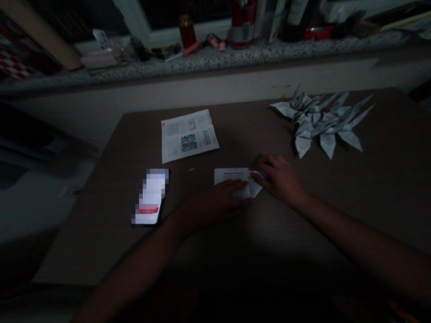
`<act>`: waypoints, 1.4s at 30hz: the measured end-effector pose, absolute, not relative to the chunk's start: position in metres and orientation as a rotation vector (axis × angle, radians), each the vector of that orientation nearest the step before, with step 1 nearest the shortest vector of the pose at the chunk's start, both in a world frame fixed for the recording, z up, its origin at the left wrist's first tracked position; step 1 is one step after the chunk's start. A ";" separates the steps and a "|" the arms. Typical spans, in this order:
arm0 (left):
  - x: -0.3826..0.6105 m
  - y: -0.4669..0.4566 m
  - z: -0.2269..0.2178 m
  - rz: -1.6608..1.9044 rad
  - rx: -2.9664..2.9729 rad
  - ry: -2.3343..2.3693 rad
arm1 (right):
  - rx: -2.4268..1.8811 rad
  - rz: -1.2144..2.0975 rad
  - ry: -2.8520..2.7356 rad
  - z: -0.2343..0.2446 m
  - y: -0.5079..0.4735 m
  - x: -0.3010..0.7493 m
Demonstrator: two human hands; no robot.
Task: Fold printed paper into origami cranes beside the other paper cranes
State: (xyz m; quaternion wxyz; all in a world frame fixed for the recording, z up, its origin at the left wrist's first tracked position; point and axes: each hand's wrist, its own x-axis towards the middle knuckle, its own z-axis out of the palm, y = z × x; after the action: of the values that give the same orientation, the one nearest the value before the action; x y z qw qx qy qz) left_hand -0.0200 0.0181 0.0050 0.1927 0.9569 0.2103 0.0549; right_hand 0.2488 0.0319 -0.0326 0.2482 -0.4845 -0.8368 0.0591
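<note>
Folded printed paper lies on the counter, mid-view, under both your hands. Left hand: laid over it, digits extended, no pinch, seems to be pinning it. Right hand: at the pointed right end, thumb and fingertips on or against the paper; can't tell if that grip is closed on a layer.

Risks, my read: light is low and your hands shade the work, so a crease could land off line. If the left eases up while the right pushes, the paper may skid or twist. Too hard a press could tear the point. Swing the right forearm wide and you might catch the folded paper pieces behind it. Phone sits near your left forearm, could get bumped. Loose printed sheet is well apart.

Containers, all on the windowsill: reddish jar, red can, dark bottle. Can't make out contents in any.
</note>
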 end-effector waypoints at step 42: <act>-0.016 0.017 0.003 0.137 2.737 0.590 | -1.320 0.149 -2.293 -0.037 0.033 0.252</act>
State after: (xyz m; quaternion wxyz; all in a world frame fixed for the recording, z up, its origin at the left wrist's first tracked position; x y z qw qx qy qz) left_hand -0.0162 0.0171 0.0035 0.1686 0.9624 0.2075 0.0481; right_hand 0.2516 0.0328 -0.0367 0.2432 -0.4831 -0.8393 0.0546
